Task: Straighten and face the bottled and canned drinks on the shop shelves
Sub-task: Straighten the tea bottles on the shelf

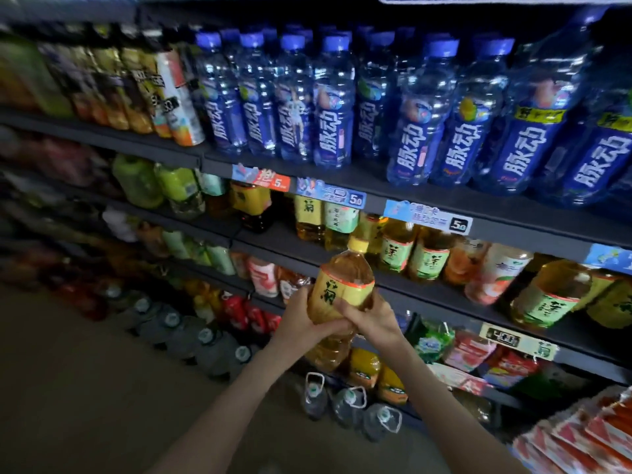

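Rising across the whole view, the dark shelves (444, 203) carry blue-capped bottles (333, 104) on top and tea bottles (427, 258) below. In front of the second shelf, off it, a yellow-labelled tea bottle (342, 285) tilts, with the left hand (301, 323) and right hand (371, 319) both wrapped around its middle.

Both hands, left hand (301, 321) and right hand (371, 318), clasp a yellow-labelled tea bottle (342, 285)
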